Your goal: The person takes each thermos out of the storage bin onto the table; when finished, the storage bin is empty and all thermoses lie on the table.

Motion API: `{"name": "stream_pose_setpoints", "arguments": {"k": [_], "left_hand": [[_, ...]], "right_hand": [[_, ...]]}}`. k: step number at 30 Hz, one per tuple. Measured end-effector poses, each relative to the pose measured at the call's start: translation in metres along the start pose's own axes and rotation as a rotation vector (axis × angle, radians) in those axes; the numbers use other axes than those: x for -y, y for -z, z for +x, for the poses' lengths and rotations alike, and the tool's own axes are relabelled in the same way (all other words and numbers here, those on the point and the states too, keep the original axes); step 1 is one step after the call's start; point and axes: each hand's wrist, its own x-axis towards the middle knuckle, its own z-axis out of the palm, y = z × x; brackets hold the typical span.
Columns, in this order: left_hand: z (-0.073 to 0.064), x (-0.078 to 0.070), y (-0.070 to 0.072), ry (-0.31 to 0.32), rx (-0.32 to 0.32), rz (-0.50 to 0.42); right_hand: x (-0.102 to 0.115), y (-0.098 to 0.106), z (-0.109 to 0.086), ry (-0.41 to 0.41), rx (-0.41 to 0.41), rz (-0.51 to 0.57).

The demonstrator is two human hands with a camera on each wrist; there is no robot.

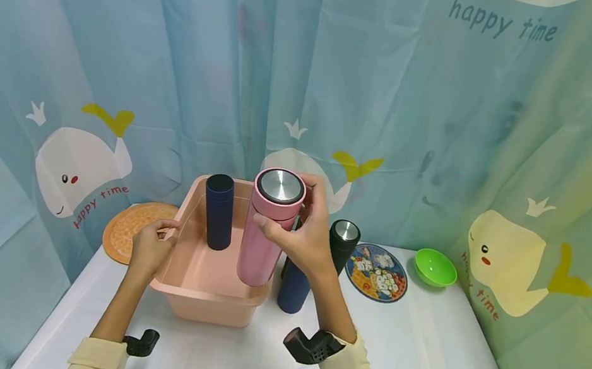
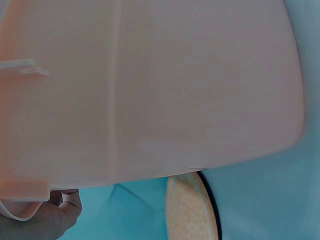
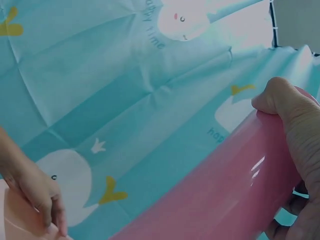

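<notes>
My right hand (image 1: 310, 231) grips a pink thermos flask (image 1: 262, 249) near its top, thumb across the front, holding it upright over the right side of a peach plastic basin (image 1: 208, 308). The flask has a silver-and-black lid and fills the lower part of the right wrist view (image 3: 220, 185). Inside the basin stands a dark blue flask (image 1: 219, 214), toward the back left. With curled fingers my left hand (image 1: 151, 249) pinches the basin's left rim. In the left wrist view the basin's outer wall (image 2: 200, 85) covers most of the picture.
Right of the basin, a blue flask (image 1: 293, 289) and a black flask with a silver lid (image 1: 344, 239) stand partly behind my right arm. Farther right lie a patterned round mat (image 1: 377, 273) and a green bowl (image 1: 435, 269). An orange-brown round mat (image 1: 119, 231) lies left; a curtain (image 1: 313, 72) hangs behind.
</notes>
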Motion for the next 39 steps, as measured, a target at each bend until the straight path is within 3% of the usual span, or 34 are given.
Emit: {"name": "stream_pose_setpoints", "arguments": {"k": [7,18,33,39], "left_hand": [[-0.001,0.000,0.000,0.006,0.002,-0.003],[0.000,0.000,0.000,0.004,0.001,-0.006],[0.001,0.000,0.000,0.023,0.005,-0.016],[0.001,0.001,0.000,0.025,0.010,-0.020]], "right_hand": [[0.004,0.017,-0.007,0.021,-0.028,0.049],[-0.002,0.047,-0.026,-0.020,-0.139,0.090],[-0.034,0.088,-0.063,-0.110,-0.228,-0.005],[-0.054,0.098,-0.078,-0.155,-0.283,-0.102]]}}
